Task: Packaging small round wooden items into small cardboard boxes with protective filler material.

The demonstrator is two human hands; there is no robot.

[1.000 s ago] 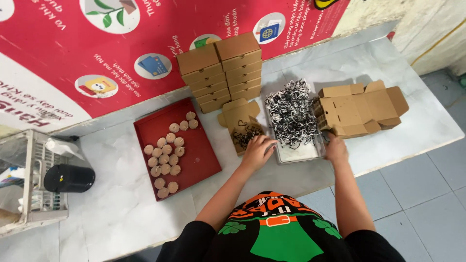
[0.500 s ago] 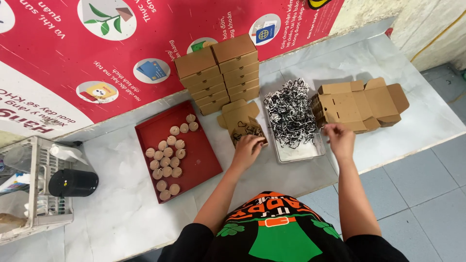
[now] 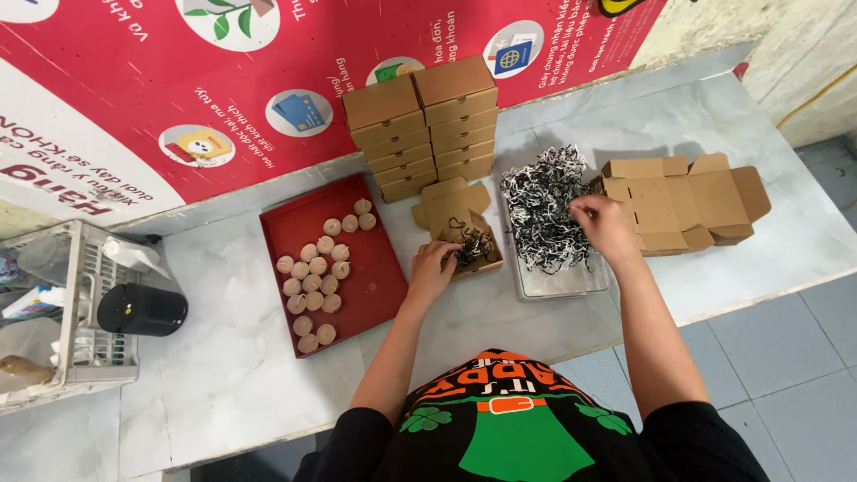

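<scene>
A small open kraft cardboard box sits in the middle of the white counter with black-and-white shredded paper inside. My left hand rests on the box's near left edge, fingers curled over the filling. My right hand reaches into the clear tray heaped with black-and-white paper shred, fingers pinching some of the shred.
A red tray holds several small round tan pieces to the left. Two stacks of closed kraft boxes stand against the red banner. Unfolded open boxes lie at right. A white wire basket and black cylinder sit far left.
My right hand has moved up from the tray's near edge into the heap of shred. My left hand stays at the small open box, shifting slightly.
</scene>
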